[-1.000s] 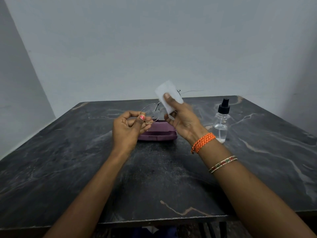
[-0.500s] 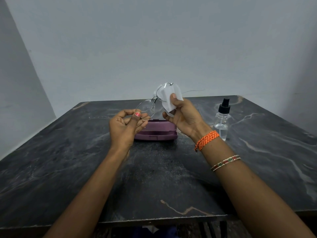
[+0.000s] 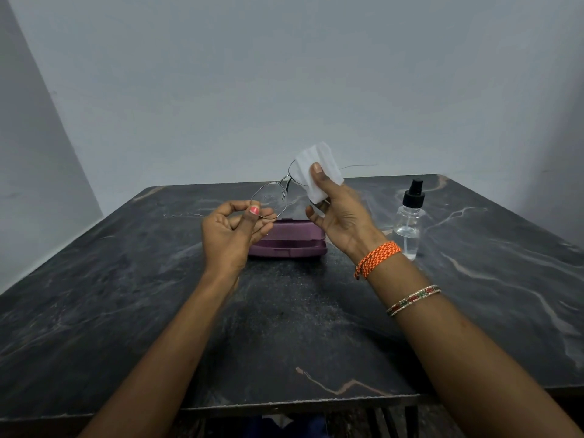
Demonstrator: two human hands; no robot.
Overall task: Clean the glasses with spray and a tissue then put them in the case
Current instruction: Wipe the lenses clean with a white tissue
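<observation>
White tissue (image 3: 317, 172) was pinched round one lens by the right hand (image 3: 341, 213), the glasses (image 3: 268, 200) gripped by the left hand (image 3: 230, 235); gentle circular rubbing was advisable.

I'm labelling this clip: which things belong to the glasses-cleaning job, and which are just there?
Part of the job:
glasses, pinched by the left hand
tissue, held by the right hand
spray bottle
purple case, closed

Just there:
table
orange wristband
beaded bangles
</observation>
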